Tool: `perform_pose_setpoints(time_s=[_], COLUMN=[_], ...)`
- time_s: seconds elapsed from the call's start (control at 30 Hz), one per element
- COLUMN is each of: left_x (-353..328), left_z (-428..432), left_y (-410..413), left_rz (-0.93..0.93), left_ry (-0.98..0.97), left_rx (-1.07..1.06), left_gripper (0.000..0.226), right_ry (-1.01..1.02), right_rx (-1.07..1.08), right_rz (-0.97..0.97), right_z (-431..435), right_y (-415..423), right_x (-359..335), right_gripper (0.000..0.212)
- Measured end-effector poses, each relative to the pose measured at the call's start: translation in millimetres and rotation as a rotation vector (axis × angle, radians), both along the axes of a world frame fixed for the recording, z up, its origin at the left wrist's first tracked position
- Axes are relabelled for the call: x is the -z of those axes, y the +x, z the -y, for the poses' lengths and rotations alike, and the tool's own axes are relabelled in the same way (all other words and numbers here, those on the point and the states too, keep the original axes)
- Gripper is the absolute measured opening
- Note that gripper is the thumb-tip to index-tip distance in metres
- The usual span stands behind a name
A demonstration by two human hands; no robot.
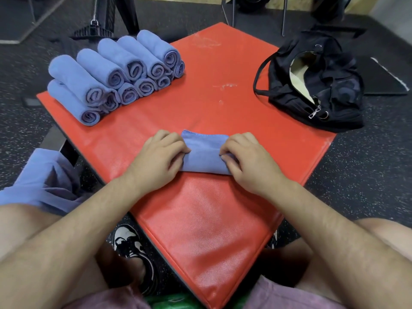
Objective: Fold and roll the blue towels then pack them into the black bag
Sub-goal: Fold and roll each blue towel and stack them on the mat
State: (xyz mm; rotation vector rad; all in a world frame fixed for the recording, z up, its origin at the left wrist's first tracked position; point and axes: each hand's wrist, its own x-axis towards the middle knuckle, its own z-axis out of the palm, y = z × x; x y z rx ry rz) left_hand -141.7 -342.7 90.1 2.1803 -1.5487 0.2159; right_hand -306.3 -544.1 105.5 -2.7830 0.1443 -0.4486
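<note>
Left hand [160, 157] pinches blue towel [205, 152] at one end, right hand [247, 159] pinches other; long axis runs hand to hand, flat tail ahead of both.

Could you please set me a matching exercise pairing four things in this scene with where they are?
1 rolled towel stack
2 black bag
3 half-rolled towel
4 loose towels

A gripped by left hand and right hand
B off the red pad, near left
C right side of the pad, lying open
D far left of the pad

Pairs: 1-D, 2-C, 3-A, 4-B
</note>
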Motion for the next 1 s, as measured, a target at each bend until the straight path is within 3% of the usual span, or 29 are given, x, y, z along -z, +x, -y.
perform_pose_setpoints(time_s=[0.07, 0.17, 0.33, 0.47, 0.53, 0.67, 0.73, 0.8, 0.87, 1.0], left_x=[-0.7, 1.3, -2.1, -11.3, -9.2, -6.3, -6.6, -4.9, 0.2, 12.9], left_z=[-2.0, -2.0, 5.4, 3.3, 3.3, 8.5, 11.3, 12.4, 10.7, 10.4], left_y=[2.7, 10.4, 17.1, 14.3, 11.0, 5.0, 1.5, -0.7, 1.8, 10.5], left_rz=[0.049, 0.082, -0.115, -0.406, -0.453, -0.17, 0.003, 0.062, 0.068, 0.037], left_ry=[0.03, 0.169, 0.181, 0.278, 0.271, 0.102, 0.068, 0.077, 0.14, 0.25], left_rx=[0.015, 0.023, 0.038, 0.054, 0.034, 0.042, 0.072, 0.062, 0.045, 0.053], left_gripper=[0.021, 0.05, 0.057, 0.049, 0.049, 0.032, 0.031, 0.03, 0.04, 0.063], right_ry=[-0.143, -0.243, -0.031, 0.104, 0.127, 0.134, 0.05, -0.084, -0.14, -0.093], right_rx=[-0.009, -0.004, 0.029, 0.002, 0.016, 0.077, 0.07, 0.067, 0.078, 0.069], right_rz=[-0.037, -0.143, -0.181, -0.35, -0.366, -0.233, -0.104, -0.049, -0.08, -0.279], right_z=[2.4, 4.8, 3.8, 2.5, 1.5, -0.7, -5.5, -10.5, -11.9, -2.8], right_y=[-1.5, -0.7, 6.8, 3.9, 3.3, 7.3, 9.1, 10.0, 10.2, 9.5], right_x=[-1.0, 0.0, -4.0, -13.7, -11.2, -7.3, -8.0, -7.7, -8.9, -12.2], right_gripper=[0.023, 0.043, 0.038, 0.049, 0.052, 0.04, 0.028, 0.023, 0.025, 0.05])
